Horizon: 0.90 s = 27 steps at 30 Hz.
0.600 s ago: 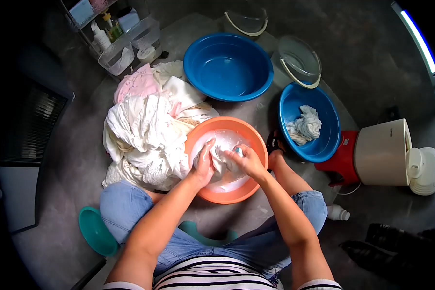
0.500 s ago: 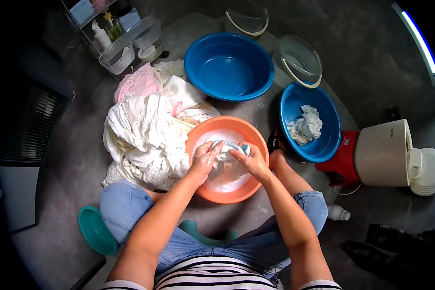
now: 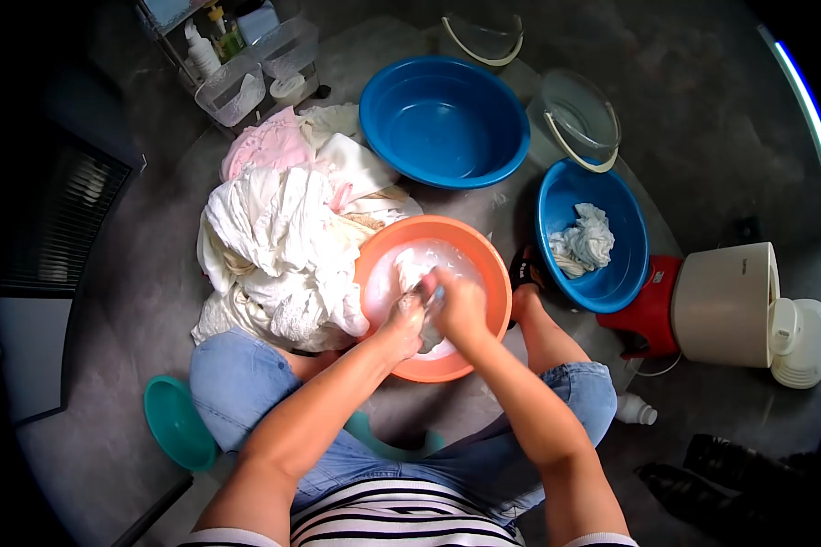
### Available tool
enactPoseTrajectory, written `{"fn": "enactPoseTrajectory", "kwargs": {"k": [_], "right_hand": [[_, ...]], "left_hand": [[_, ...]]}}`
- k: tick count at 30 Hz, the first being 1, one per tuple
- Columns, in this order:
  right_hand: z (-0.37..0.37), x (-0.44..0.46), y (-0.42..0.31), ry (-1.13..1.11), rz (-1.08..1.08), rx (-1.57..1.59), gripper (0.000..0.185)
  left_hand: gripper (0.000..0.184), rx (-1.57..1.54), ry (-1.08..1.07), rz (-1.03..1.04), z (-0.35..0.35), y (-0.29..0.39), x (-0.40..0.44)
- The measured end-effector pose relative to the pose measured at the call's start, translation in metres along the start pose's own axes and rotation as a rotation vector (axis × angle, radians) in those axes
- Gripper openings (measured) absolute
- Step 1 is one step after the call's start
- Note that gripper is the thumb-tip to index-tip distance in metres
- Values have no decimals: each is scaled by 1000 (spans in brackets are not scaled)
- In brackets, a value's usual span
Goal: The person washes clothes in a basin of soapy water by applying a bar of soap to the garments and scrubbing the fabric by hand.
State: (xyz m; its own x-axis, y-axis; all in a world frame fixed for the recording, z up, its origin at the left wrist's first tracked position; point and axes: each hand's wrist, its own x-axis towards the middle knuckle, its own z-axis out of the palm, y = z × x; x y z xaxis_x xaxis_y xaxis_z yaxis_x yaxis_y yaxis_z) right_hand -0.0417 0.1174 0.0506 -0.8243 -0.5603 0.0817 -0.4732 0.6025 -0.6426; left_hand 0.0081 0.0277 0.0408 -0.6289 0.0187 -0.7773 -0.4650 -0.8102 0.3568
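Note:
An orange basin of milky, soapy water stands between my legs. Over it, my left hand and my right hand are pressed close together, fingers closed around a wet white cloth. Part of the cloth shows above the knuckles; the rest is hidden by the hands. Motion smears the fingertips of the right hand. To the left of the basin, touching its rim, lies a large heap of white laundry with a pink piece at the back.
A large blue basin stands behind the orange one. At the right, a smaller blue basin holds a wrung white cloth. Beyond are a red-and-cream appliance, a white bottle, clear buckets and a green basin.
My hands have come closer together and lower in the basin, the right one turning over towards the left. The cloth is now bunched between them. The view has shifted slightly.

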Motion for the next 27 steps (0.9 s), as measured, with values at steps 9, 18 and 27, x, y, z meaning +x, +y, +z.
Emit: {"fn": "enactPoseTrajectory", "kwargs": {"k": [9,18,27], "right_hand": [[5,8,10,83,243,47,31],[-16,5,42,133,242,362,28],[-6,-7,-5,77,44,67,41]], "left_hand": [[73,89,-217,71,-33,-28,43],[47,357,-94,378,-26,15,25],[67,-115,-224,224,-6,5,8]]}}
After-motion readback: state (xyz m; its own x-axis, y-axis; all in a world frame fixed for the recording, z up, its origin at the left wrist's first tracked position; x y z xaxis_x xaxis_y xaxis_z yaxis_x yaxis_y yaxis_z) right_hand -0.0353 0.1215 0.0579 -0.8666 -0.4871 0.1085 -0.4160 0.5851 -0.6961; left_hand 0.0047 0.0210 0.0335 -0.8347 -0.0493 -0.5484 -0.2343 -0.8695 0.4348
